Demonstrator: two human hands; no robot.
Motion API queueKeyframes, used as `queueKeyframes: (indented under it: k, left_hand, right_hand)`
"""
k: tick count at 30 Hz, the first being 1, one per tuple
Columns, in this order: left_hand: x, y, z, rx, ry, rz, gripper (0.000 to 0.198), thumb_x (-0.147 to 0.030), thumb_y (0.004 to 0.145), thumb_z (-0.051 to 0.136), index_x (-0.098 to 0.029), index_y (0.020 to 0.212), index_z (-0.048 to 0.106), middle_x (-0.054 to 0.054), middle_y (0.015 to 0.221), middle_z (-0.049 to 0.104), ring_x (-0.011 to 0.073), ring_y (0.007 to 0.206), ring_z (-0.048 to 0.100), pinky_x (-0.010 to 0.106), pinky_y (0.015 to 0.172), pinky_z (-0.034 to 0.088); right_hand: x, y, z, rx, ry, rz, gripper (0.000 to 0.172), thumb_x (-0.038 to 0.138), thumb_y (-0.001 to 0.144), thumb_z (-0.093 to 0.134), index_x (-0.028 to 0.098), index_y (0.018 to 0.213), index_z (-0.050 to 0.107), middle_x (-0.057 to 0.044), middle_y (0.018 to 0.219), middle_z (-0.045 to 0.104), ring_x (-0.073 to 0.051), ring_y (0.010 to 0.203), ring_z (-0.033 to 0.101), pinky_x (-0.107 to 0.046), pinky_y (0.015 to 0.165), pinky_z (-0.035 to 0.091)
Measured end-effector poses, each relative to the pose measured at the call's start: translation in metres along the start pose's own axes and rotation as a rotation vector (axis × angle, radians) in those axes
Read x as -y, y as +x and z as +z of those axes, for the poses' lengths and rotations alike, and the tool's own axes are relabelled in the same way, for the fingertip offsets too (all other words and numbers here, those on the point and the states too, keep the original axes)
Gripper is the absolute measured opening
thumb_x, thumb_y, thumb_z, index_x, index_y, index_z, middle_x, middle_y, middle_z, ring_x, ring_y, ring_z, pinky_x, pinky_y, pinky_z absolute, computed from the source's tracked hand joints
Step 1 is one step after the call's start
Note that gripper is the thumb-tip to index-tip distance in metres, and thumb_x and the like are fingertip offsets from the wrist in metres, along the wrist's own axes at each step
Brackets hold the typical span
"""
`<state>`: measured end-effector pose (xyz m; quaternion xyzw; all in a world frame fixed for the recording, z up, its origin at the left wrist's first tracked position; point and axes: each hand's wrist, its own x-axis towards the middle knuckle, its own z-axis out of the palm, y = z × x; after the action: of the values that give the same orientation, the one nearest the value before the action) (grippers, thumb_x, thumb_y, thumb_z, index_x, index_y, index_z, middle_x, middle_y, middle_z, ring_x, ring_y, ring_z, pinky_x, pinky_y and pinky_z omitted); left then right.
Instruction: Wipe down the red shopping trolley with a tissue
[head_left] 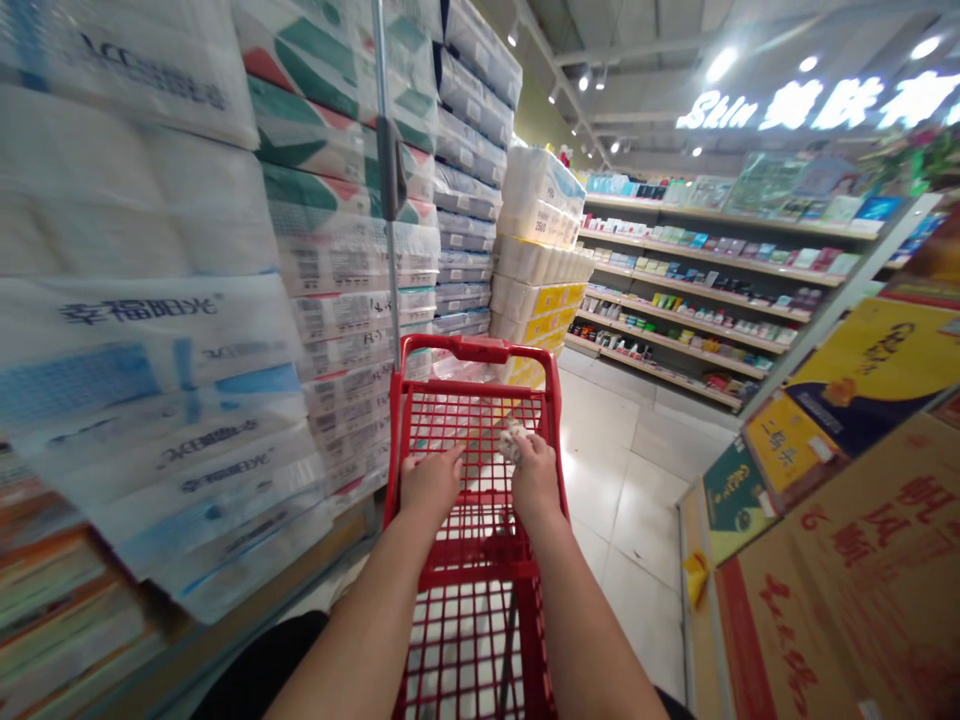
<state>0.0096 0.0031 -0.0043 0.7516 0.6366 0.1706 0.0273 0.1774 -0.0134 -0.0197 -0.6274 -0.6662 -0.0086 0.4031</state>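
Note:
A red plastic shopping cart (pixel 480 348) with grid walls stands right in front of me, between my forearms. My left hand (pixel 433 487) is over its left side, the index finger stretched toward the middle and the other fingers partly hidden; nothing shows in it. On the right side, my right hand (pixel 535 477) pinches a small crumpled whitish thing with brownish patches (pixel 513 440), too blurred to name. That thing sits above the red grid, near the cart's right edge. Whether either hand touches the grid, I cannot tell.
Tall stacks of wrapped tissue packs (pixel 142 310) line the left, close to the cart. A metal pole (pixel 386 90) stands there. Cardboard cartons (pixel 862 560) are on the right. Tiled floor (pixel 607 450) leads toward shelves of small boxes (pixel 712 245) under a lit sign.

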Motion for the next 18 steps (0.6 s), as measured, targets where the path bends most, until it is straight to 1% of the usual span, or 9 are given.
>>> queueKeyframes:
  k: [2, 5, 7, 9, 11, 13, 14, 16, 18]
  left_hand:
    - [-0.001, 0.000, -0.001, 0.007, 0.004, -0.009, 0.037, -0.032, 0.096, 0.039, -0.031, 0.127, 0.059, 0.006, 0.101, 0.075, 0.0212, 0.094, 0.067, 0.040, 0.093, 0.037]
    - [-0.001, 0.000, -0.001, 0.006, 0.003, 0.003, 0.037, -0.030, 0.095, 0.039, -0.030, 0.125, 0.061, 0.006, 0.101, 0.075, 0.0218, 0.097, 0.067, 0.040, 0.092, 0.037]
    - [-0.001, 0.000, -0.002, 0.007, 0.000, 0.012, 0.037, -0.030, 0.095, 0.039, -0.029, 0.124, 0.061, 0.006, 0.103, 0.074, 0.0222, 0.098, 0.067, 0.039, 0.092, 0.037]
    - [-0.001, -0.001, -0.002, 0.007, -0.006, 0.008, 0.037, -0.030, 0.096, 0.038, -0.030, 0.125, 0.061, 0.007, 0.103, 0.074, 0.0224, 0.098, 0.067, 0.040, 0.092, 0.037]
    - [-0.002, 0.000, -0.002, 0.005, -0.012, -0.001, 0.038, -0.032, 0.096, 0.038, -0.031, 0.127, 0.059, 0.006, 0.102, 0.074, 0.0222, 0.097, 0.067, 0.040, 0.093, 0.037]
    - [-0.003, 0.000, -0.002, -0.001, -0.009, -0.007, 0.038, -0.032, 0.096, 0.038, -0.031, 0.128, 0.059, 0.006, 0.102, 0.074, 0.0220, 0.096, 0.067, 0.040, 0.093, 0.037]
    - [-0.004, 0.000, -0.002, -0.004, -0.003, -0.007, 0.038, -0.032, 0.096, 0.038, -0.031, 0.128, 0.059, 0.006, 0.102, 0.074, 0.0220, 0.095, 0.067, 0.040, 0.092, 0.037]
    - [-0.004, 0.001, -0.001, -0.005, 0.010, -0.006, 0.038, -0.031, 0.096, 0.038, -0.030, 0.128, 0.059, 0.007, 0.102, 0.074, 0.0226, 0.096, 0.067, 0.040, 0.091, 0.037]
    - [-0.004, 0.000, -0.001, -0.003, 0.017, -0.001, 0.038, -0.030, 0.096, 0.037, -0.029, 0.127, 0.059, 0.007, 0.101, 0.074, 0.0231, 0.096, 0.067, 0.041, 0.091, 0.037]
  right_hand:
    - [0.001, 0.000, 0.001, -0.010, -0.009, 0.013, 0.061, -0.005, 0.069, 0.044, 0.023, 0.119, 0.065, -0.009, 0.119, 0.058, -0.021, 0.105, 0.052, -0.034, 0.091, 0.046]
    - [0.007, -0.001, 0.005, 0.113, 0.103, -0.140, 0.063, -0.006, 0.065, 0.047, 0.026, 0.116, 0.066, -0.006, 0.118, 0.060, -0.019, 0.105, 0.053, -0.031, 0.093, 0.045]
    - [0.010, -0.001, 0.008, 0.138, 0.157, -0.207, 0.066, -0.007, 0.064, 0.047, 0.028, 0.117, 0.065, -0.004, 0.121, 0.059, -0.019, 0.109, 0.052, -0.031, 0.095, 0.045]
    - [0.009, 0.001, 0.008, 0.067, 0.125, -0.152, 0.065, -0.007, 0.067, 0.046, 0.027, 0.119, 0.064, -0.005, 0.125, 0.057, -0.020, 0.114, 0.050, -0.033, 0.097, 0.044]
    - [0.007, 0.004, 0.008, -0.026, 0.047, -0.026, 0.061, -0.006, 0.071, 0.045, 0.024, 0.120, 0.064, -0.008, 0.128, 0.055, -0.022, 0.115, 0.048, -0.036, 0.097, 0.043]
    - [0.005, 0.005, 0.009, -0.037, -0.002, 0.021, 0.059, -0.005, 0.074, 0.045, 0.023, 0.123, 0.063, -0.010, 0.129, 0.054, -0.024, 0.115, 0.048, -0.037, 0.097, 0.044]
    - [0.005, 0.004, 0.010, -0.014, -0.009, -0.003, 0.060, -0.005, 0.074, 0.045, 0.023, 0.123, 0.062, -0.010, 0.130, 0.054, -0.024, 0.116, 0.047, -0.037, 0.097, 0.044]
    - [0.007, 0.003, 0.012, 0.062, 0.014, -0.112, 0.061, -0.005, 0.072, 0.046, 0.026, 0.122, 0.063, -0.008, 0.132, 0.053, -0.023, 0.118, 0.046, -0.036, 0.098, 0.044]
    - [0.008, 0.002, 0.012, 0.089, 0.048, -0.183, 0.061, -0.005, 0.072, 0.046, 0.028, 0.120, 0.064, -0.006, 0.133, 0.053, -0.022, 0.118, 0.045, -0.035, 0.098, 0.043]
